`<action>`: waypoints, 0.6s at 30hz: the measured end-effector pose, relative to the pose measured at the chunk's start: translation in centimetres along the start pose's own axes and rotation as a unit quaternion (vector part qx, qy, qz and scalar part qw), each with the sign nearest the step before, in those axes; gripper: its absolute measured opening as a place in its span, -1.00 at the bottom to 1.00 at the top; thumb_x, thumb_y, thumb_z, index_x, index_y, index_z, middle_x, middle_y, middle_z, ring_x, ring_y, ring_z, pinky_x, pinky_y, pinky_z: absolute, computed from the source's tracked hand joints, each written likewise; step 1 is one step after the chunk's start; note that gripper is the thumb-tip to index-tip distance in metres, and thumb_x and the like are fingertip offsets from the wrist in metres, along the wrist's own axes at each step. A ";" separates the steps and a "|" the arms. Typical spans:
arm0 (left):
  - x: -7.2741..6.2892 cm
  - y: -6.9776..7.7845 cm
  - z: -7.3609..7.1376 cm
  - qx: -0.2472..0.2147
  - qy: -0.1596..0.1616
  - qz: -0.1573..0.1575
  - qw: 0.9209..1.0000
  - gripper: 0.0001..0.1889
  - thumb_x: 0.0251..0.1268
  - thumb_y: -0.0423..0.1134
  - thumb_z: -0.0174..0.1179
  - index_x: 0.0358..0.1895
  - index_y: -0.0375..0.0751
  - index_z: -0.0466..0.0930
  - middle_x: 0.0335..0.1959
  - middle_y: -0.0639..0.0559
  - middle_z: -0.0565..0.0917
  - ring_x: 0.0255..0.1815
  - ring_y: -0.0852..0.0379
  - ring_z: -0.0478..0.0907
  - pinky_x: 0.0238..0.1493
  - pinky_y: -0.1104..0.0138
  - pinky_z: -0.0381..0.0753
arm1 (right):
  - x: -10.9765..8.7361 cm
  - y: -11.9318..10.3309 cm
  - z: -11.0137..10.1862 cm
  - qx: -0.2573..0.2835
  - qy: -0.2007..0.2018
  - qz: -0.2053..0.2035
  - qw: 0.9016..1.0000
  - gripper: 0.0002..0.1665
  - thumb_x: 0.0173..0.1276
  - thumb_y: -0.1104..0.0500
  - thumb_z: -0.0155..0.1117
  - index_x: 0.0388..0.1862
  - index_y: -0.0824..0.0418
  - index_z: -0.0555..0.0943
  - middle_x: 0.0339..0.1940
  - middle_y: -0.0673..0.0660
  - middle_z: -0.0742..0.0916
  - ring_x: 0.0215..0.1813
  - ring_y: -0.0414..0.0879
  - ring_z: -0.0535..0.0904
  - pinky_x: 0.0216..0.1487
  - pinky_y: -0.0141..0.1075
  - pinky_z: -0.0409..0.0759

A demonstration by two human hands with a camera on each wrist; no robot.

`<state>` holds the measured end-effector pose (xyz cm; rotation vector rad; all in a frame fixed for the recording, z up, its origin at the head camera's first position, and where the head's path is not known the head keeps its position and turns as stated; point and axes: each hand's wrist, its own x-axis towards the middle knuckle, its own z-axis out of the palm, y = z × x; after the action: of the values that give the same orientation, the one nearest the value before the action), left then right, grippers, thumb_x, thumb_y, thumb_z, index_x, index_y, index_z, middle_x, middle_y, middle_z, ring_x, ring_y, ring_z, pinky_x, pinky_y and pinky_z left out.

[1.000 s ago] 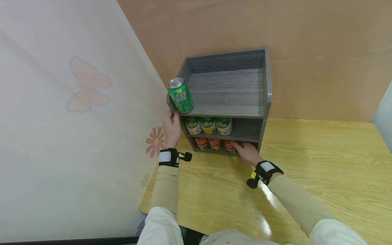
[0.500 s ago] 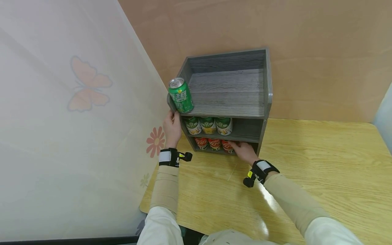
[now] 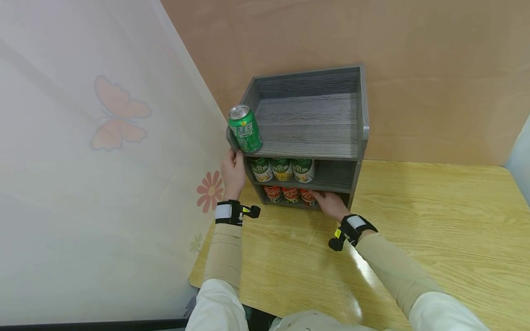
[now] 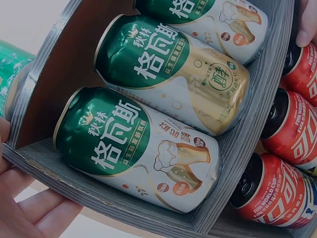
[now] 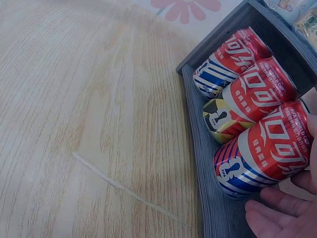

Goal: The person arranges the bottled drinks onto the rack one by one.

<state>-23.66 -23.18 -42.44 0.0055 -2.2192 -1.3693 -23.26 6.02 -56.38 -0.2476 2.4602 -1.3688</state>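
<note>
A grey wooden shelf unit (image 3: 310, 115) has three levels. My left hand (image 3: 233, 172) grips its left side panel, just below a green soda can (image 3: 245, 132) standing upright at the top level's front left corner. My right hand (image 3: 332, 205) reaches into the bottom level and holds the rightmost red cola can (image 5: 262, 151), its fingers curled at the can's right side. Beside that can stand two more red cola cans, a middle one (image 5: 250, 99) and a left one (image 5: 230, 62). On the middle level, three green-and-white drink cans (image 4: 136, 148) stand in a row from the left.
The unit stands on a light wood table (image 3: 434, 220) against a brown back wall (image 3: 434, 82). A pale wall (image 3: 145, 207) with butterfly and flower prints rises close on the left. A scratch (image 5: 126, 188) marks the tabletop in front of the unit.
My right hand has shifted a little to the left with the rightmost red cola can, bringing it up to the middle one. My left hand stays on the side panel.
</note>
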 end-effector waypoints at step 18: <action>-0.2 0.5 -0.1 0.004 0.001 -0.018 1.000 -0.60 0.67 -0.10 -0.10 0.23 -0.26 0.60 0.22 -0.14 0.63 0.28 -0.01 0.53 0.25 0.10 0.53 | -1.9 -2.1 -2.2 -0.064 -0.090 -0.026 0.994 -0.39 0.67 -0.14 -0.09 0.20 0.41 0.45 -0.56 0.06 0.35 -0.54 -0.08 0.26 -0.31 -0.12 0.32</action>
<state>-23.31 -22.94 -42.10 0.0505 -2.2331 -1.3778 -22.29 7.19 -53.14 -0.4488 2.4078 -1.1545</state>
